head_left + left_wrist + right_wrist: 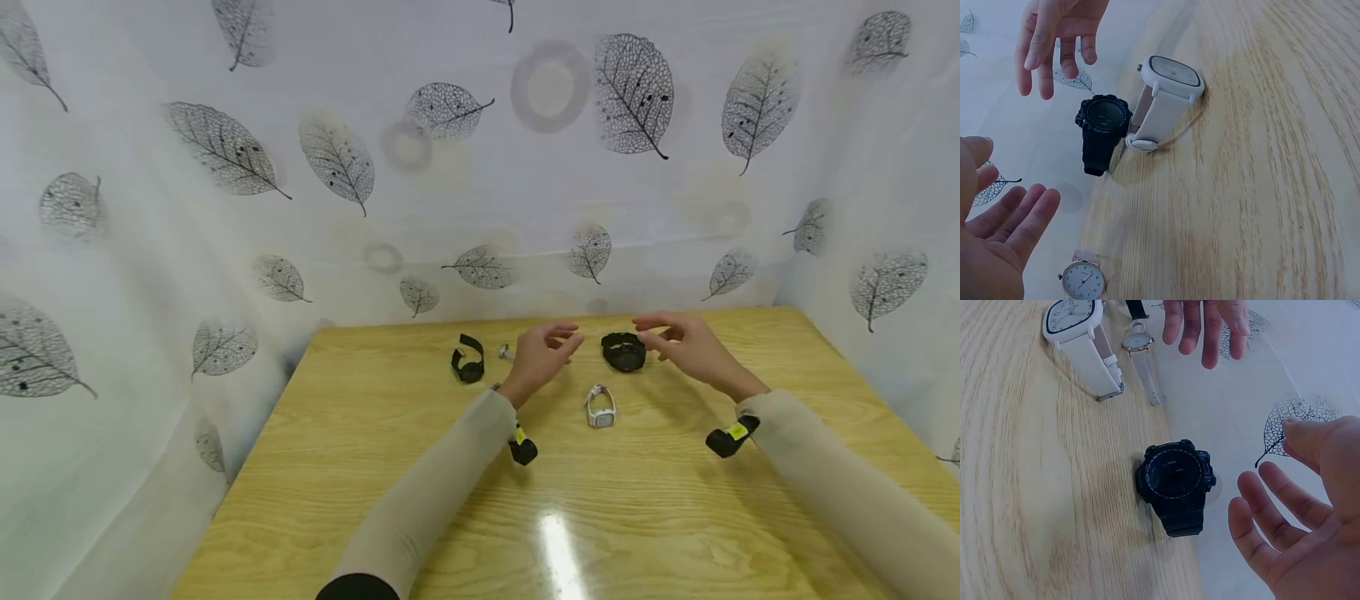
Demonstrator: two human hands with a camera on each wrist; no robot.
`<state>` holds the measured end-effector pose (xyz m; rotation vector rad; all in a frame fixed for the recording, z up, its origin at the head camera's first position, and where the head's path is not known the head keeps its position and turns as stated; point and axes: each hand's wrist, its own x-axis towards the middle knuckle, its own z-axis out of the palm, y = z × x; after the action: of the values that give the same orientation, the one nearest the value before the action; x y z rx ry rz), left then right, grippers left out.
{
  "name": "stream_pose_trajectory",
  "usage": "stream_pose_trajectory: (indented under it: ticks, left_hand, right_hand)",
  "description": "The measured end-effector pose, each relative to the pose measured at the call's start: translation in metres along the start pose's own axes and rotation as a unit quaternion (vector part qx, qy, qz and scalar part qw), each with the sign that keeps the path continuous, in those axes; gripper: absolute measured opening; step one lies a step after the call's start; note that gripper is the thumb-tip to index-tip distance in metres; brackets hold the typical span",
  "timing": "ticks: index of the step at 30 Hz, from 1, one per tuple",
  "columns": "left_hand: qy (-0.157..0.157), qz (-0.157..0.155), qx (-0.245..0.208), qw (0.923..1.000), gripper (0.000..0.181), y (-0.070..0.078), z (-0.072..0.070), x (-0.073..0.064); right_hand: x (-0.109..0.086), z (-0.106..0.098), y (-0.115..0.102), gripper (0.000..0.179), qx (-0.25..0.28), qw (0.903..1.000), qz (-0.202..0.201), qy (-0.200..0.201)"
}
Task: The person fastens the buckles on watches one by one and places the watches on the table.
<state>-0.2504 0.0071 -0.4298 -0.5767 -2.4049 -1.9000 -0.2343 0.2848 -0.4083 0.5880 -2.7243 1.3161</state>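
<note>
Both hands hover over the wooden table with fingers relaxed and nothing held. The right hand (pixel 686 343) is beside a chunky black digital watch (pixel 1175 478), its fingertips near the case. My left hand (pixel 542 354) is between that watch and a small watch with a round white dial (pixel 1083 279) and pale strap, partly hidden behind the hand in the head view. Closer to me than the hands stands a white square-faced watch (pixel 601 408), its strap buckled in a loop. At the left lies a slim black watch (pixel 470 367) with its strap curved upward.
The wooden table (pixel 360 500) has its far edge against a white curtain (pixel 465 192) printed with leaf skeletons. More curtain hangs along the left and right sides. A black wrist camera (pixel 522 450) sits under the left wrist, another camera (pixel 726 442) under the right.
</note>
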Motion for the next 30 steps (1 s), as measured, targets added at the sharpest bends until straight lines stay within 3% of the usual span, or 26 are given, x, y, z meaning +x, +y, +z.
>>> stream_pose_trajectory:
  ticks: [8,21,30]
  left_hand:
    - [0.002,0.002,0.012,0.9999,0.028,-0.003,-0.01,-0.007]
    - [0.046,-0.003,0.079,0.9958,0.036,-0.009,-0.043,-0.015]
    - [0.048,-0.011,0.089,0.9948,0.037,-0.009,-0.06,-0.023]
  right_hand:
    - [0.003,0.009,-0.008,0.042,0.02,0.9997,0.002,-0.011]
    - [0.024,0.029,-0.023,0.047,0.041,0.9983,0.005,-0.041]
    - [0.033,0.041,-0.027,0.046,0.065,0.9964,0.001,-0.055]
